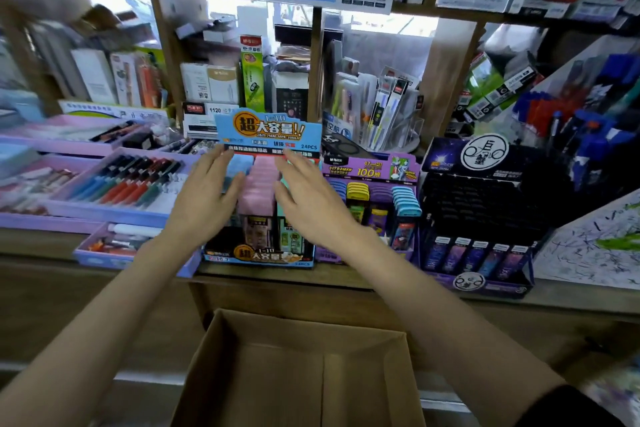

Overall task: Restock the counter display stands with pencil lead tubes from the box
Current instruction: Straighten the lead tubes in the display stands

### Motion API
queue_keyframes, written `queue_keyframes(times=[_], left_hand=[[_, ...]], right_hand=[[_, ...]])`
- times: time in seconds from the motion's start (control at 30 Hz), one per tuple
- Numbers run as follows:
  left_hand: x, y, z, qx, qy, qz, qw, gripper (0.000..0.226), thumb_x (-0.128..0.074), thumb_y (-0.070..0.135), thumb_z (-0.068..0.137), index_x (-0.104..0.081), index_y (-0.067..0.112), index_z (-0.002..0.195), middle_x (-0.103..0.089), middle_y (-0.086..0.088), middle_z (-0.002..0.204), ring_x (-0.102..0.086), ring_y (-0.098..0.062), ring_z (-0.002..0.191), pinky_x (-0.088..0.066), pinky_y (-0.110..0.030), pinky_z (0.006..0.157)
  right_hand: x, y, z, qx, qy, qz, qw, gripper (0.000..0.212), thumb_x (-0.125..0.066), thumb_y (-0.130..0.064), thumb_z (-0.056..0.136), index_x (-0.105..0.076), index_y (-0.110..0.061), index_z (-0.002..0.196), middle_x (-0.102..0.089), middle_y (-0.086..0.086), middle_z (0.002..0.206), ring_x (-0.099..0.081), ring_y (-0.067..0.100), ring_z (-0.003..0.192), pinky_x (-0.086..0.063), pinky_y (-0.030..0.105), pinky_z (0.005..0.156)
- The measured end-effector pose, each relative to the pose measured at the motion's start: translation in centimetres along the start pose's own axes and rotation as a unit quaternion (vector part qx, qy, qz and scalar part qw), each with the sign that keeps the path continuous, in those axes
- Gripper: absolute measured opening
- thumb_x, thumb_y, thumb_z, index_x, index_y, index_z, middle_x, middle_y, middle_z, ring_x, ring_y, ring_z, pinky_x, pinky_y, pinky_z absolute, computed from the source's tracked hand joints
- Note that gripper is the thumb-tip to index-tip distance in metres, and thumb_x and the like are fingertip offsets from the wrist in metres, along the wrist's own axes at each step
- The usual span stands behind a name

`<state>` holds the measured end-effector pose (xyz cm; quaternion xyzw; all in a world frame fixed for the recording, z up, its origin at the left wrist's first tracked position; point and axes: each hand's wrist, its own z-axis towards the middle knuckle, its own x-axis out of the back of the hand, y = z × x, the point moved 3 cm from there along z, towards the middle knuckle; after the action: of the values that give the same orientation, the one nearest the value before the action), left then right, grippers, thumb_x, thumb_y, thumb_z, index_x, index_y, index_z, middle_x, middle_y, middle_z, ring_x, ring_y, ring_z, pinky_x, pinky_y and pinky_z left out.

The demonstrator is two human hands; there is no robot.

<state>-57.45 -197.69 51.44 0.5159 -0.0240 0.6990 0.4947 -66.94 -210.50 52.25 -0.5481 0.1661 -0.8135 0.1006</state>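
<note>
A blue display stand point(266, 130) sits on the counter in front of me, filled with rows of pink, blue and green lead tubes point(259, 184). My left hand point(207, 194) hovers flat over its left side, fingers spread and holding nothing. Over the stand's right side my right hand point(308, 198) is also open and empty. A brown cardboard box point(298, 371) stands open below the counter edge; its visible inside shows no tubes. To the right are a purple stand point(372, 173) with coloured tubes and a black stand point(478, 253) with purple tubes.
Lilac trays of pens point(117, 180) lie at the left of the counter. Wooden shelves point(311, 62) packed with stationery rise behind the stands. A scribbled test paper point(595, 246) lies at the far right. Blue pens stand in a holder point(588, 128) behind the black stand.
</note>
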Motion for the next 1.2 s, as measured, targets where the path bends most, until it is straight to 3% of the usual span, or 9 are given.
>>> queue_keyframes(times=[0.2,0.4,0.63,0.73,0.83,0.9,1.03,1.13,1.2], left_hand=[[-2.0,-1.9,1.0,0.053,-0.052,-0.081,0.994,0.048,-0.035,0.028,0.101,-0.034,0.005,0.143,-0.019,-0.009,0.156,-0.017,-0.019,0.144,-0.013,-0.026,0.111],[-2.0,-2.0,1.0,0.055,-0.038,-0.139,0.988,0.045,-0.034,0.028,0.102,-0.038,0.006,0.141,-0.026,-0.007,0.154,-0.019,-0.015,0.142,-0.011,-0.014,0.102],[-1.5,-2.6,1.3,0.09,-0.045,-0.176,0.979,0.049,-0.042,0.03,0.099,-0.033,0.011,0.143,-0.03,-0.008,0.149,-0.046,-0.02,0.116,-0.033,-0.03,0.101],[-1.7,-2.5,1.5,0.102,-0.048,-0.19,0.975,0.047,-0.044,0.028,0.098,-0.035,0.011,0.141,-0.035,-0.009,0.146,-0.046,-0.017,0.112,-0.034,-0.028,0.095],[-1.8,-2.3,1.6,0.115,-0.048,-0.204,0.971,0.046,-0.044,0.028,0.099,-0.036,0.011,0.141,-0.035,-0.01,0.146,-0.047,-0.02,0.117,-0.033,-0.028,0.096],[-1.8,-2.4,1.6,0.115,-0.053,-0.205,0.97,0.047,-0.043,0.028,0.099,-0.035,0.011,0.142,-0.034,-0.01,0.148,-0.043,-0.024,0.126,-0.031,-0.031,0.101],[-1.7,-2.7,1.3,0.123,-0.043,-0.222,0.966,0.052,-0.045,0.029,0.098,-0.029,0.015,0.146,-0.042,-0.002,0.14,-0.044,-0.017,0.123,-0.033,-0.03,0.1],[-1.8,-2.9,1.2,0.137,-0.03,-0.254,0.957,0.052,-0.048,0.027,0.097,-0.03,0.013,0.144,-0.052,0.0,0.121,-0.053,-0.015,0.103,-0.038,-0.027,0.084],[-2.0,-2.9,1.1,0.139,-0.023,-0.264,0.954,0.052,-0.049,0.025,0.097,-0.03,0.011,0.143,-0.053,-0.001,0.117,-0.053,-0.017,0.099,-0.038,-0.028,0.081]], right_hand=[[-0.9,0.5,1.5,-0.065,-0.082,-0.112,0.988,0.055,-0.019,-0.026,0.102,-0.01,0.008,0.145,-0.009,0.026,0.154,-0.002,0.034,0.144,0.003,0.037,0.117],[-1.2,0.4,1.6,-0.035,-0.108,-0.196,0.974,0.046,-0.017,-0.014,0.101,-0.022,0.01,0.14,-0.017,0.038,0.146,-0.009,0.048,0.139,-0.002,0.051,0.117],[1.1,1.2,2.4,-0.099,-0.068,0.034,0.992,0.048,-0.026,-0.024,0.103,-0.03,0.006,0.14,-0.024,0.019,0.152,-0.018,0.025,0.142,-0.009,0.022,0.111],[1.7,1.7,2.8,-0.146,-0.062,0.038,0.987,0.025,-0.031,-0.01,0.099,-0.048,0.004,0.111,-0.045,0.019,0.124,-0.04,0.03,0.123,-0.027,0.023,0.092],[1.4,1.2,2.8,-0.164,-0.065,0.069,0.982,0.023,-0.032,0.0,0.092,-0.04,-0.009,0.073,-0.044,0.01,0.09,-0.044,0.029,0.092,-0.022,0.03,0.062],[1.2,0.9,2.6,-0.171,-0.068,0.1,0.978,0.021,-0.032,0.0,0.093,-0.053,0.002,0.096,-0.052,0.02,0.111,-0.047,0.034,0.105,-0.032,0.032,0.073],[2.7,0.6,1.4,-0.181,-0.012,0.184,0.966,0.039,-0.032,-0.002,0.095,-0.043,0.001,0.132,-0.046,0.019,0.137,-0.045,0.032,0.123,-0.033,0.028,0.086],[2.8,0.0,0.3,-0.199,0.014,0.266,0.943,0.039,-0.035,-0.009,0.097,-0.042,-0.008,0.135,-0.05,0.012,0.136,-0.053,0.02,0.114,-0.04,0.033,0.09],[1.9,-0.4,-0.6,-0.196,0.031,0.303,0.932,0.04,-0.038,-0.014,0.097,-0.039,-0.011,0.137,-0.047,0.006,0.137,-0.05,-0.001,0.089,-0.04,0.024,0.081]])
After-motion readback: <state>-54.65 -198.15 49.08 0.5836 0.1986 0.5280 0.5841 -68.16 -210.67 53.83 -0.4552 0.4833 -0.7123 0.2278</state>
